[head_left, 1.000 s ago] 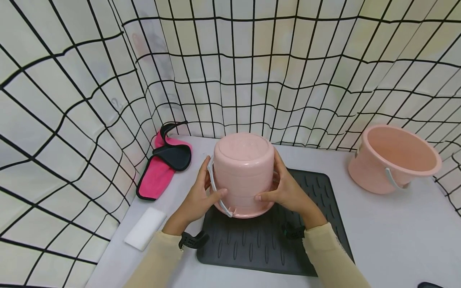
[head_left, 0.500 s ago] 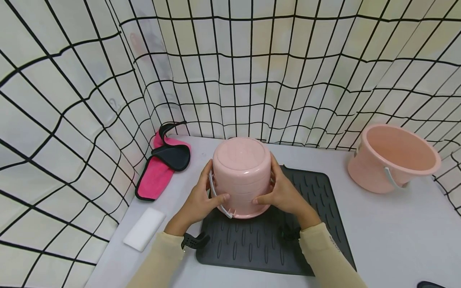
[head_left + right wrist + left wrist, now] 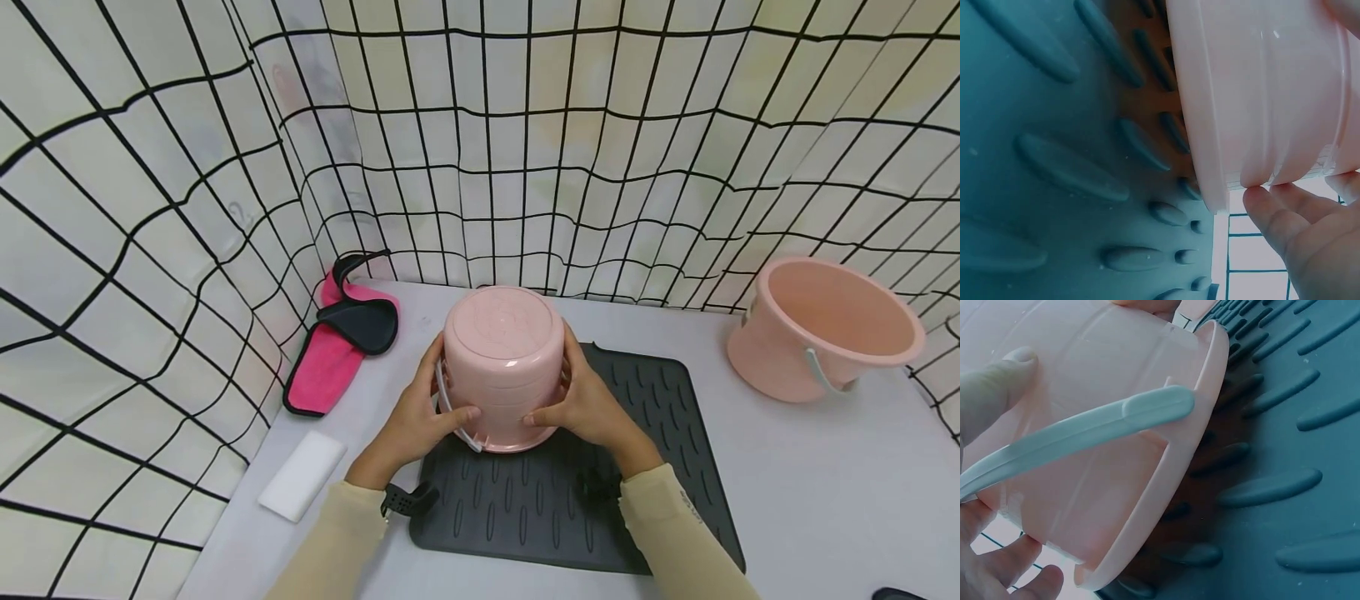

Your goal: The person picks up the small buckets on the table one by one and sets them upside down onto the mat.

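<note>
A pink bucket stands upside down, its base facing up and its rim down at the dark ribbed mat. My left hand grips its left side, thumb on the front wall and fingers behind the pale handle. On the opposite side, my right hand holds the bucket with thumb in front and fingers round the back. In the right wrist view, fingertips touch the wall just above the rim. The far side of the bucket is hidden.
A second pink bucket stands upright at the right. To the left lie a pink and black cloth item and a white block. Black wire grid walls in the back and left of the white table.
The inverted bucket has come slightly down and leftward between both hands. The right hand has shifted a little left with it. Both hands keep their hold.
</note>
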`<state>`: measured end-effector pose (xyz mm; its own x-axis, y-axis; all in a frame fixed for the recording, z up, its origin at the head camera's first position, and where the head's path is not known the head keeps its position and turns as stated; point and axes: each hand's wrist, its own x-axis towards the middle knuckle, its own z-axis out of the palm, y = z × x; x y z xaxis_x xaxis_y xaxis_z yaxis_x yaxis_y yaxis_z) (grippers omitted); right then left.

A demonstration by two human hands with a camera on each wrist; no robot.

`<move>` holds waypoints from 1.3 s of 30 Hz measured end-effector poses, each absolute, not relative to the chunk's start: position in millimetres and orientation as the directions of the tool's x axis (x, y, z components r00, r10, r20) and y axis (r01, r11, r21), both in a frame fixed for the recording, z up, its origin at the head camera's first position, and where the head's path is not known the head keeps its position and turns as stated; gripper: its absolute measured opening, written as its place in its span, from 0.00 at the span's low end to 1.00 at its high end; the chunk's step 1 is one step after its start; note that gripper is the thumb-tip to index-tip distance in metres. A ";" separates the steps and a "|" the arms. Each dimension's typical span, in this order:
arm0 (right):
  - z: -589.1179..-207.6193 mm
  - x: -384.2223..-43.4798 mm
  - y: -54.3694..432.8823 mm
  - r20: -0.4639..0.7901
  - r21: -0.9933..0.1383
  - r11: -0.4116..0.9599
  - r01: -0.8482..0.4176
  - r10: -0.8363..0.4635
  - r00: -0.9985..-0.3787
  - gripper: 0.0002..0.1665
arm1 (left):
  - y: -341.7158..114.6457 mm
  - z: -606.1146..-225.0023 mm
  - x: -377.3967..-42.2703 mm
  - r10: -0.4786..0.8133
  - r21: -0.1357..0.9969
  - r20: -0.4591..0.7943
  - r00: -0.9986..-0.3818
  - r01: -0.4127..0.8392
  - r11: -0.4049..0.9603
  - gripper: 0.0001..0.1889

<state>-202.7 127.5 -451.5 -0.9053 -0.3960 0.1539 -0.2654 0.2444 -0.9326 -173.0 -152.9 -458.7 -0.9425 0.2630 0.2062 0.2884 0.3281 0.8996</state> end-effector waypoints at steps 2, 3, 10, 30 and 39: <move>-452.1 -201.6 128.5 0.153 -0.934 0.242 -0.264 -0.397 -0.905 0.89 | -152.1 -460.4 -173.0 0.264 0.898 0.209 -0.942 0.292 0.330 0.60; -452.6 -201.2 128.8 0.154 -0.934 0.241 -0.264 -0.398 -0.905 0.89 | -151.8 -461.4 -173.1 0.264 0.897 0.209 -0.941 0.292 0.331 0.60; -454.3 -199.7 129.3 0.152 -0.934 0.239 -0.264 -0.402 -0.903 0.88 | -149.8 -464.8 -172.5 0.247 0.902 0.199 -0.948 0.276 0.331 0.62; -460.1 -195.9 130.7 0.176 -0.934 0.213 -0.287 -0.427 -0.887 0.88 | -150.7 -474.6 -166.6 0.209 0.893 0.134 -0.969 0.209 0.398 0.59; -461.2 -196.3 130.9 0.167 -0.931 0.232 -0.282 -0.416 -0.894 0.89 | -151.7 -473.6 -163.2 0.168 0.840 0.025 -0.985 0.112 0.531 0.58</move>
<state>-196.3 130.9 -461.2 -0.8937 -0.4162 0.1675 -0.2824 0.2318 -0.9309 -163.2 -151.7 -473.6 -0.9854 0.1683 0.0246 0.1116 0.5306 0.8402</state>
